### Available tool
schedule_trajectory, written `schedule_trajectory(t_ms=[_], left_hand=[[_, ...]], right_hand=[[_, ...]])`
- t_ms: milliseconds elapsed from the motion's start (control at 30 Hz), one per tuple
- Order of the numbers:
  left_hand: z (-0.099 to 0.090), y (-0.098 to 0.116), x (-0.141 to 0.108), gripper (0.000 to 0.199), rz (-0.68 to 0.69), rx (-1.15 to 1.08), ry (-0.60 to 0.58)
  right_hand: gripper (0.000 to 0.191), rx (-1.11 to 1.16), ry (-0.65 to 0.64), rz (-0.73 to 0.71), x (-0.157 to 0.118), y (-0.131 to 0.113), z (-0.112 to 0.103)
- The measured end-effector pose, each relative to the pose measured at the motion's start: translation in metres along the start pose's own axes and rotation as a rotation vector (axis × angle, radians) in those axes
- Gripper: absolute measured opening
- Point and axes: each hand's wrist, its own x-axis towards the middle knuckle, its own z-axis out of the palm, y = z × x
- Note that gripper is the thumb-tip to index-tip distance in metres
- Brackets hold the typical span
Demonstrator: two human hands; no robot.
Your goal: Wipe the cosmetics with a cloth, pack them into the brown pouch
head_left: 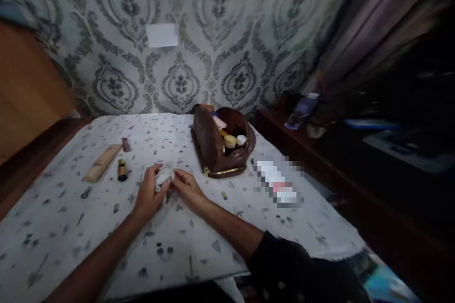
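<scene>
Between my two hands, just above the cloth, is a small white item (163, 179) with a pale, see-through part at its top; its kind is too blurred to make out. My left hand (150, 194) is closed round its left side, thumb against its front. From the right, my right hand (189, 189) pinches at its edge with the fingertips. Just beyond my hands to the right, a brown zip bag (209, 144) stands unzipped. Inside it show a yellow-lidded container (229, 141), a white round cap (241, 140) and other items.
On the patterned white cloth (192, 232), left of my hands, lie a long beige box (103, 163), a small dark bottle with a gold band (122, 170) and a small purplish item (126, 144). A pixelated white pack (277, 181) lies right. Dark wooden edges flank both sides.
</scene>
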Motion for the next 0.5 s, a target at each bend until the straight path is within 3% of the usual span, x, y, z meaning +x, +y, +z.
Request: schedule_trajectory(t_ms=[267, 500], left_hand=[[-0.004, 0.011, 0.001, 0.051, -0.010, 0.015, 0.003], [-0.016, 0.016, 0.004, 0.032, -0.137, -0.102, 0.016]], right_hand=[[0.039, -0.123, -0.125, 0.083, -0.006, -0.011, 0.003], [0.045, -0.369, -0.267, -0.034, -0.014, -0.025, 0.003]])
